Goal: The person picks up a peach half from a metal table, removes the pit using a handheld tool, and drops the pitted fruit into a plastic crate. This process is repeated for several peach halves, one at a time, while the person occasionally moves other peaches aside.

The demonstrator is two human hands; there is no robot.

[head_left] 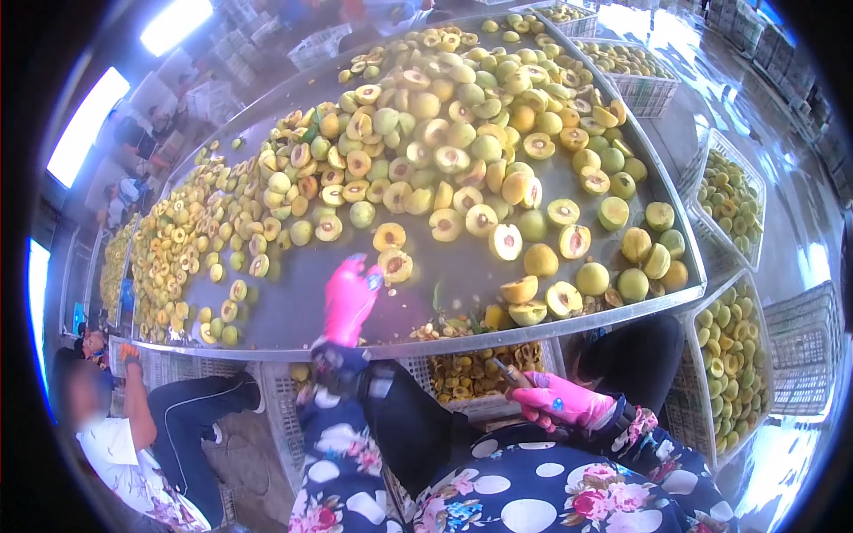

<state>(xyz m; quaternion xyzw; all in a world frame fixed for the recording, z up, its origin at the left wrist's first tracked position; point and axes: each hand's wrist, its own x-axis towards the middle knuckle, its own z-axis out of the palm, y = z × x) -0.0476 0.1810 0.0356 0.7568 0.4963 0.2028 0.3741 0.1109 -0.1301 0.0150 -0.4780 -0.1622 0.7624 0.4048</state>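
Note:
My left hand, in a pink glove, is over the metal table, its fingertips beside a halved fruit with a brown centre. Whether the fingers touch that fruit is too small to tell. My right hand, also gloved in pink, is closed around a small knife above my lap, its blade pointing up and to the left. A big heap of green and yellow fruit, many pieces cut in half, covers much of the table.
A crate of cut pieces is below the table's front edge. Crates of fruit stand at the right. Another person sits at the lower left. Small scraps lie along the table's raised metal rim.

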